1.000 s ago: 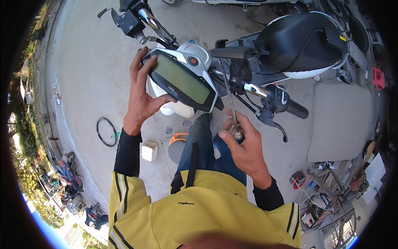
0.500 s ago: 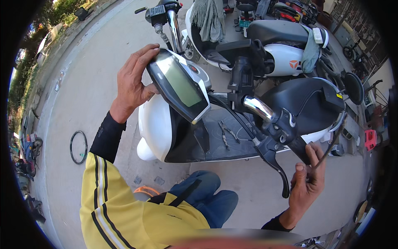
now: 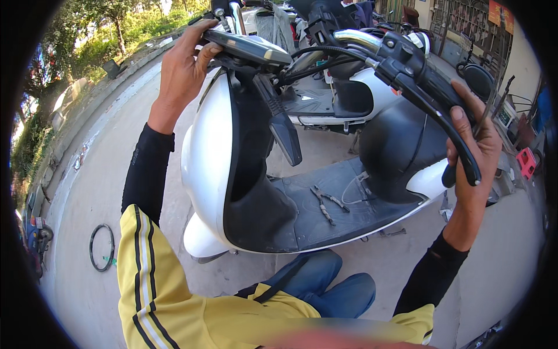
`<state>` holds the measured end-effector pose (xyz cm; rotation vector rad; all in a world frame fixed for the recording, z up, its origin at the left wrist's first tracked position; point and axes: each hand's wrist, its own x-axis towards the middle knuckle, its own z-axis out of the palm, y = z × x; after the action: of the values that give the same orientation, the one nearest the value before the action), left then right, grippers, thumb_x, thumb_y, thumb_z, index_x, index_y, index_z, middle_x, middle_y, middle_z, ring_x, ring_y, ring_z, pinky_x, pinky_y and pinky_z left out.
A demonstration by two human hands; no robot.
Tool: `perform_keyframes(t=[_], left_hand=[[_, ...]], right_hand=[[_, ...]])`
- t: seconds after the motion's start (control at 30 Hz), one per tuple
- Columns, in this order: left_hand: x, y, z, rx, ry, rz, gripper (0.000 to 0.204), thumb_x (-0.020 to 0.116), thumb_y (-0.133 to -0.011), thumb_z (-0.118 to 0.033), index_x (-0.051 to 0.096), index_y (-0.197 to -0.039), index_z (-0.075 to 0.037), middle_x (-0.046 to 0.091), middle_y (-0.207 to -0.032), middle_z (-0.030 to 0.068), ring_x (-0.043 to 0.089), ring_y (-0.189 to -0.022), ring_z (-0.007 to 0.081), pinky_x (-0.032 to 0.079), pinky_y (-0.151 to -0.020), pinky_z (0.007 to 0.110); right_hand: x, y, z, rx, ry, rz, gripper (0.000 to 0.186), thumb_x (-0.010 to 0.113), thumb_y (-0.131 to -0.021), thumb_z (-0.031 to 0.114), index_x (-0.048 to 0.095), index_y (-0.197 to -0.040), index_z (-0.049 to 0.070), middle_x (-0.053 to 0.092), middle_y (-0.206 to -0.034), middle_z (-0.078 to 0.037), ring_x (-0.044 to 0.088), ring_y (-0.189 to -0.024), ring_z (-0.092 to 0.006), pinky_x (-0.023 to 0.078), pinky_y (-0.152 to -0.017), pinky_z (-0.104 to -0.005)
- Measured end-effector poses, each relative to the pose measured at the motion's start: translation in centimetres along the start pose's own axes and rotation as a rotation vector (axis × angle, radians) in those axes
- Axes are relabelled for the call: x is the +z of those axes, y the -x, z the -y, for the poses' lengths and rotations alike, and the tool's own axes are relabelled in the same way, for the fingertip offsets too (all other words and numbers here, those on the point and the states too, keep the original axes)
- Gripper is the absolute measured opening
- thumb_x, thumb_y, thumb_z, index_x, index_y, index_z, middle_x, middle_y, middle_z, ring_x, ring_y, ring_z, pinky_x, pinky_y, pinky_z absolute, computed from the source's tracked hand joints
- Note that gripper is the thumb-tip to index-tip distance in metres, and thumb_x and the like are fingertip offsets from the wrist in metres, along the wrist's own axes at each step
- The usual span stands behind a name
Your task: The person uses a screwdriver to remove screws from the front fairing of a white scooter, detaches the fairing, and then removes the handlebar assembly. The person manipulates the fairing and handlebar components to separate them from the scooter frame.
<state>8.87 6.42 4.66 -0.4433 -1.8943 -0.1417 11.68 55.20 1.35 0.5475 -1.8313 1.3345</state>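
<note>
The left hand point(image 3: 181, 72) is in the upper left of the frame. Its thumb and fingers pinch the left end of a flat, dark plastic instrument display point(image 3: 253, 47); this display sits in the upper centre and is seen nearly edge-on. A long, ribbed black plastic piece point(image 3: 285, 136) hangs below it.

The right hand point(image 3: 478, 139) is in the right part of the frame, fingers curled around a slender dark rod point(image 3: 504, 96). The hold is partly hidden. The fingertips are close beside a black cylindrical handlebar grip point(image 3: 440, 87); contact cannot be determined. A curved black brake lever point(image 3: 436, 119) passes in front of the palm.

A white, glossy front shield point(image 3: 204, 157) stands left of centre. On the black rubber-like floorboard point(image 3: 305, 235), at the lower centre, lie metal pliers point(image 3: 324, 207) with handles apart. A rounded black seat point(image 3: 392, 139) is right of centre.

Further observed: a second white scooter point(image 3: 372, 93) behind, upper centre; a thin black ring point(image 3: 91, 247) on the ground, lower left; a red plastic object point(image 3: 526, 163) at the right edge.
</note>
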Motion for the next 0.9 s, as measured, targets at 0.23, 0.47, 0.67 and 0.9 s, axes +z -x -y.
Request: perform_keyframes(t=[0.23,0.47,0.67,0.9], left_hand=[[-2.8,-1.4,-0.4,0.319,-0.263,0.129,0.056,0.074,-0.097,-0.024,0.059,-0.151,-0.028,0.070,-0.140,0.0055,0.078,-0.102,0.0300,0.064,-0.087,0.040],[-2.3,-0.8,-1.7,0.199,-0.350,0.044,0.049,0.077,-0.095,-0.021,0.060,-0.140,-0.013,0.075,-0.116,0.0164,0.075,-0.092,0.0353,0.060,-0.075,0.045],[-2.4,-0.2,-2.9,0.173,-0.297,-0.034,0.046,0.075,-0.098,-0.024,0.062,-0.141,-0.013,0.075,-0.115,0.0148,0.075,-0.090,0.0359,0.060,-0.073,0.043],[-1.7,-0.4,-2.7,0.180,-0.279,-0.063,0.041,0.075,-0.098,-0.023,0.062,-0.135,-0.012,0.073,-0.118,0.0147,0.075,-0.092,0.0352,0.060,-0.074,0.043]], right_hand=[[0.3,-0.3,-1.2,-0.044,0.013,-0.004,0.040,0.075,-0.103,0.032,0.074,-0.136,0.011,0.069,-0.072,0.000,0.053,-0.048,-0.0021,0.037,-0.044,-0.0168],[-0.2,-0.6,-3.2,-0.151,0.085,0.024,0.042,0.074,-0.102,0.038,0.074,-0.136,0.014,0.065,-0.064,0.002,0.057,-0.049,-0.0027,0.043,-0.044,-0.0161],[-0.4,-0.8,-3.5,-0.163,0.023,0.074,0.039,0.070,-0.106,0.030,0.071,-0.140,0.013,0.062,-0.062,0.002,0.056,-0.049,-0.0021,0.042,-0.045,-0.0160],[-0.5,-0.9,-3.4,-0.152,0.060,0.040,0.040,0.068,-0.107,0.026,0.069,-0.143,0.010,0.061,-0.062,0.002,0.053,-0.048,-0.0021,0.039,-0.043,-0.0173]])
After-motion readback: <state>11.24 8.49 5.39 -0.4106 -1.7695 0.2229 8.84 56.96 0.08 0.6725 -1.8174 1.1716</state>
